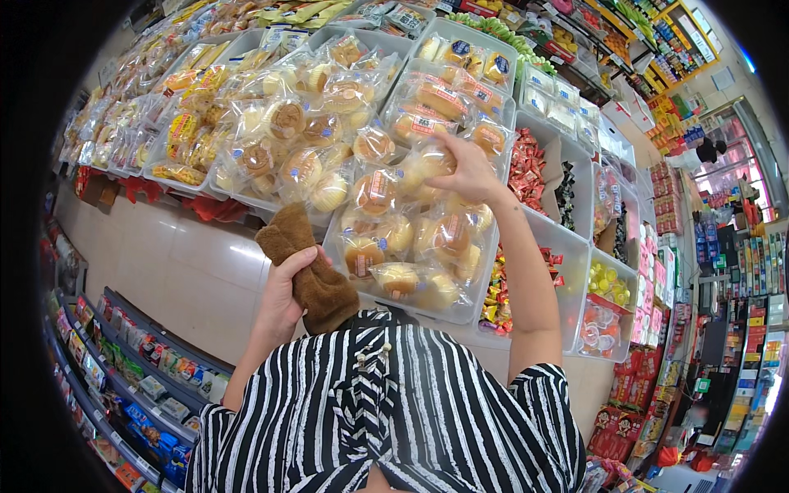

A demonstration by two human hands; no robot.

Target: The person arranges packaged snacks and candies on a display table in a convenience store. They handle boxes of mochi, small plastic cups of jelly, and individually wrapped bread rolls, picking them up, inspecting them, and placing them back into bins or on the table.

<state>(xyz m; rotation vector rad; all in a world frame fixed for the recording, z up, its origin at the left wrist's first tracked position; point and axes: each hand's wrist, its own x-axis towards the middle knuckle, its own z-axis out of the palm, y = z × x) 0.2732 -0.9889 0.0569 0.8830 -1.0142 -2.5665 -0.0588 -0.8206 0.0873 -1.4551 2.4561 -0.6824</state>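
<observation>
My left hand [288, 289] grips a brown plush cloth [314, 271], held bunched and upright just in front of my chest. Ahead and to the right, my right hand [462, 169] reaches over a clear plastic bin [459, 317] of bagged round buns. Its thumb and fingers are spread around a bagged bun [431, 161] and touch the wrapper; whether they grip it is hard to tell. More wrapped buns [376, 191] lie below and left of that hand. Bagged rolls with red print [425, 120] lie just beyond the fingertips.
Bins of bagged pastries [182, 138] spread to the left. Red-wrapped candies [527, 166] and yellow jelly cups [607, 277] fill bins at the right. A shelf of packaged snacks [151, 388] stands at lower left, beyond a tiled floor [179, 246]. Stocked shelves line the far right.
</observation>
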